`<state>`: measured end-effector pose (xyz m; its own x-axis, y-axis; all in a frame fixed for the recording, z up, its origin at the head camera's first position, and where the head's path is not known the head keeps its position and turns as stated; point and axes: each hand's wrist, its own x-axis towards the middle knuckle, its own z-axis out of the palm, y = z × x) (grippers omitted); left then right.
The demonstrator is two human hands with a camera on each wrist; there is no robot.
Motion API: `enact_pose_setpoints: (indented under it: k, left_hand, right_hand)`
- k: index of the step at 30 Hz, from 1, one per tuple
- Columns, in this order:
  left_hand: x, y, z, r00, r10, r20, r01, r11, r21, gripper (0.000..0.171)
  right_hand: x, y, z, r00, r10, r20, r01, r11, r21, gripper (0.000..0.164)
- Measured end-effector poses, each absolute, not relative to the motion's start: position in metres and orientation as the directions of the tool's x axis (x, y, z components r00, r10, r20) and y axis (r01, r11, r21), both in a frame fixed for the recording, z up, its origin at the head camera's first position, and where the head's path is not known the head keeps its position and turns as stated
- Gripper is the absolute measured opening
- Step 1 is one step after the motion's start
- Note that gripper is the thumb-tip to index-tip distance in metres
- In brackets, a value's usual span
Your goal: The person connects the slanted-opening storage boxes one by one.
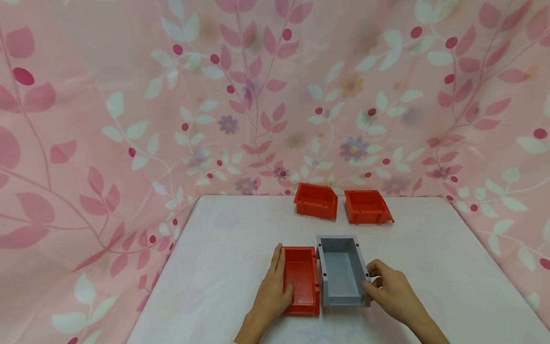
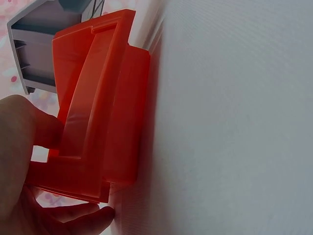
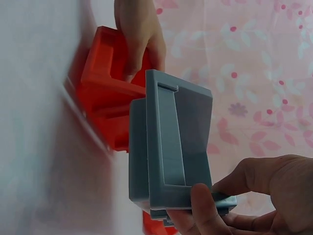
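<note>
left hand (image 1: 272, 292) grips red bin (image 1: 302, 268), right hand (image 1: 392, 289) grey bin (image 1: 341, 271), both facing person lengthwise.

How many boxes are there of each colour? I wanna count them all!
Red: 3 (the near red box, the back-left red box and the back-right red box)
Grey: 1 (the grey box beside the near red one)
Total: 4 boxes
</note>
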<state>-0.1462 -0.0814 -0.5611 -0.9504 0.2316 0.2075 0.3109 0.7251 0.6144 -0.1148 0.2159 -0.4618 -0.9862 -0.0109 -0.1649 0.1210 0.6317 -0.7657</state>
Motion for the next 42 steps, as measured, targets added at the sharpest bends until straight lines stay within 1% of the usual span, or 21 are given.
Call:
enact_pose_setpoints:
  k: [3, 9, 14, 16, 18, 20, 23, 24, 26, 30, 34, 42]
  left_hand:
    - [-0.146, -0.081, -0.561, -0.950, 0.230, 0.210, 0.311, 0.728, 0.611, 0.097]
    - [-0.146, -0.081, -0.560, -0.951, 0.228, 0.211, 0.310, 0.726, 0.614, 0.097]
    - [-0.147, -0.081, -0.559, -0.951, 0.226, 0.213, 0.310, 0.726, 0.614, 0.098]
    - [-0.147, -0.081, -0.560, -0.951, 0.223, 0.214, 0.309, 0.728, 0.612, 0.098]
    - [-0.147, -0.081, -0.560, -0.950, 0.222, 0.219, 0.310, 0.729, 0.610, 0.099]
    - [-0.147, -0.081, -0.560, -0.951, 0.221, 0.218, 0.310, 0.728, 0.612, 0.099]
    - [-0.147, -0.081, -0.561, -0.952, 0.222, 0.213, 0.307, 0.726, 0.615, 0.099]
    - [-0.147, -0.081, -0.561, -0.952, 0.223, 0.211, 0.306, 0.726, 0.616, 0.098]
    - [-0.147, -0.081, -0.561, -0.952, 0.225, 0.209, 0.307, 0.726, 0.615, 0.098]
    - [-0.146, -0.081, -0.561, -0.950, 0.228, 0.215, 0.313, 0.723, 0.616, 0.096]
    - [-0.146, -0.081, -0.561, -0.946, 0.233, 0.224, 0.323, 0.714, 0.621, 0.095]
    - [-0.145, -0.082, -0.561, -0.949, 0.229, 0.218, 0.315, 0.724, 0.614, 0.101]
  right_hand:
    - [-0.114, 0.215, -0.463, -0.985, -0.011, -0.175, 0.129, 0.625, -0.770, 0.024]
    - [-0.112, 0.214, -0.467, -0.988, -0.022, -0.154, 0.108, 0.611, -0.784, 0.023]
    - [-0.115, 0.216, -0.466, -0.989, -0.031, -0.146, 0.092, 0.643, -0.761, 0.024]
    - [-0.118, 0.216, -0.464, -0.989, -0.034, -0.143, 0.083, 0.671, -0.737, 0.027]
    - [-0.121, 0.215, -0.462, -0.993, -0.033, -0.116, 0.058, 0.715, -0.697, 0.036]
    - [-0.124, 0.210, -0.461, -0.998, -0.039, -0.056, 0.007, 0.761, -0.648, 0.049]
    - [-0.128, 0.199, -0.458, -0.994, -0.077, 0.080, -0.109, 0.799, -0.591, 0.066]
    - [-0.130, 0.193, -0.458, -0.986, -0.099, 0.131, -0.158, 0.800, -0.579, 0.067]
    - [-0.135, 0.181, -0.457, -0.964, -0.153, 0.219, -0.254, 0.780, -0.572, 0.065]
    - [-0.145, 0.153, -0.459, -0.914, -0.250, 0.319, -0.392, 0.745, -0.540, 0.059]
    - [-0.156, 0.131, -0.462, -0.902, -0.299, 0.311, -0.425, 0.736, -0.527, 0.063]
    - [-0.176, 0.105, -0.468, -0.943, -0.281, 0.178, -0.332, 0.759, -0.561, 0.070]
